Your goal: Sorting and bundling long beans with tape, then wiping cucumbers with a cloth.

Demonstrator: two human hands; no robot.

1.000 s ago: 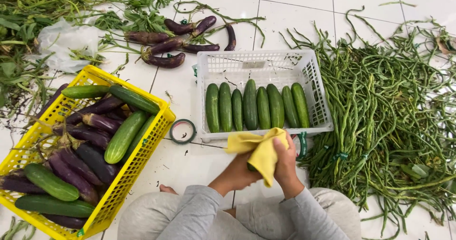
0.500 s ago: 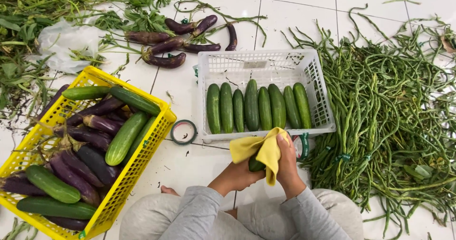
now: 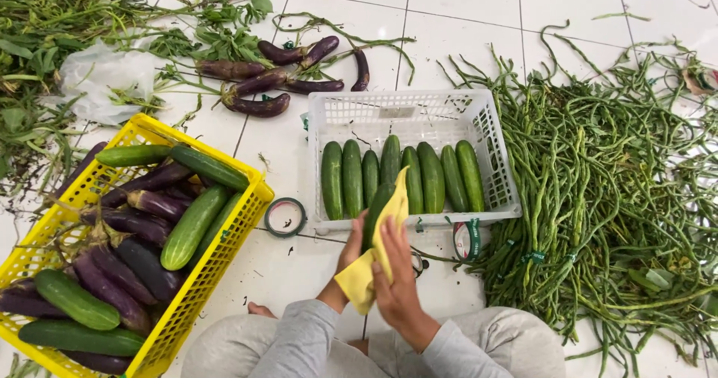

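The person sits on the white tiled floor (image 3: 464, 41), and both hands meet just in front of the white basket (image 3: 493, 131). The left hand (image 3: 350, 252) has its fingers closed around a dark green cucumber (image 3: 376, 207), holding it from below so that its tip points up over the basket's near rim. The right hand (image 3: 395, 277) presses a yellow cloth (image 3: 372, 262) against the cucumber; its fingers lie flat and curled over the cloth, gripping it against the vegetable. The cloth wraps the cucumber's lower part and rises to a point beside its upper end.

Inside the white basket a row of cucumbers (image 3: 430, 176) lies side by side, lengthwise. To the left stands a yellow basket (image 3: 224, 262) filled with purple eggplants (image 3: 131, 225) and more cucumbers mixed together. Between the two baskets a roll of tape (image 3: 285, 216) lies flat on the floor. More eggplants (image 3: 258, 86) lie loose on the floor beyond the white basket, among leafy greens (image 3: 45, 34) and a crumpled clear plastic bag (image 3: 101, 79). A wide heap of long beans (image 3: 606, 191) covers the floor to the right, touching the basket's right side. Grey sleeves and grey trousers show at the bottom edge.
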